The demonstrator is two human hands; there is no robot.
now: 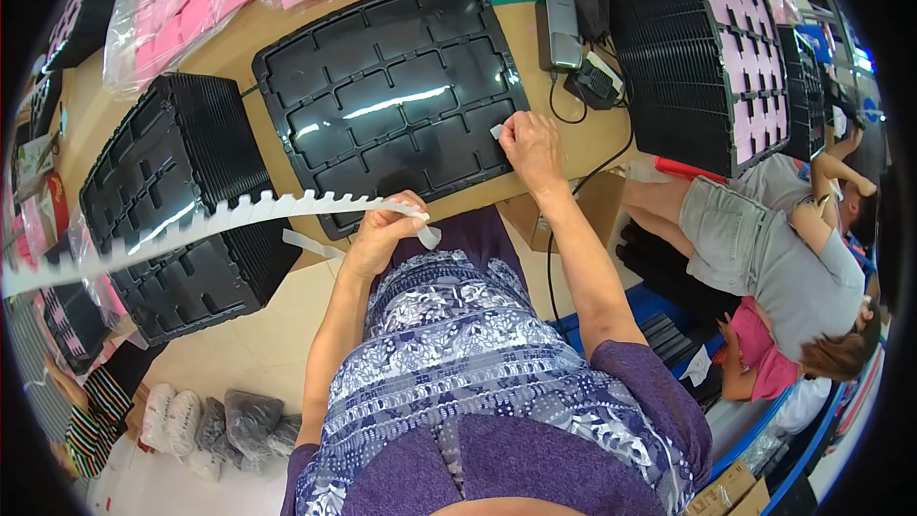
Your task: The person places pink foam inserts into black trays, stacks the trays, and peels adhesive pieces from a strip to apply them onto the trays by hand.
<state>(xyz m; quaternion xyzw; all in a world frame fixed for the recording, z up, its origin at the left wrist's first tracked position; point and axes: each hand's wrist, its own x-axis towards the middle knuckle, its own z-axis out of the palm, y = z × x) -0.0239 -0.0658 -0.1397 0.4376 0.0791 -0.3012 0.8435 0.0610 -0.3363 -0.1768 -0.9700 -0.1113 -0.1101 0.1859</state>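
tabletop of tan board (pixel 587 134) lies in front of the person, its far side covered with pink pieces in clear plastic bags (pixel 205 14). at the left stands a tall stack of black ribbed plastic trays (pixel 158 215); at the right, another black tray stack showing pale pink inserts (pixel 669 62). between them lies a single-looking glossy black rectangular tray with moulded ridges (pixel 377 67), lying flat and nearest the person's body.

a long white strip with toothed edges (pixel 287 207) sweeps out to the left from the left hand (pixel 379 237), whose thumb and fingers are clamped on its near end. the right hand (pixel 535 146) bunches its fingertips at the tray's right side, by a small white tab (pixel 496 132); whether they pinch it or press it down, i cannot tell.

the step in hand looks like setting that tab on the tray. the next move probably calls for pressing it flat, then taking another off the strip.
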